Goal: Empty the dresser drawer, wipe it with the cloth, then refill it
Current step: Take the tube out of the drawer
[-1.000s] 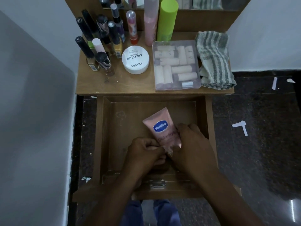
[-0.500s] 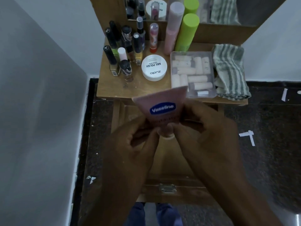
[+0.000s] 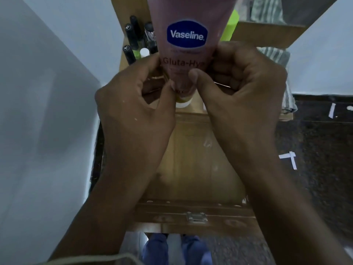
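Observation:
A pink Vaseline lotion tube with a blue logo is held up close to the camera, cap end down. My left hand pinches its lower left side and my right hand grips its lower right side, thumb on the front. Below my hands the wooden dresser drawer stands pulled out, and the part of its floor I can see holds nothing. The striped cloth lies on the dresser top at the right, mostly hidden by my right hand.
Several dark nail polish bottles and a lime green bottle stand on the dresser top behind the tube. A grey wall runs along the left. Dark floor with white paper scraps lies to the right.
Both hands lifted the lotion tube out of the drawer and raised it towards the camera. It now hides much of the dresser top.

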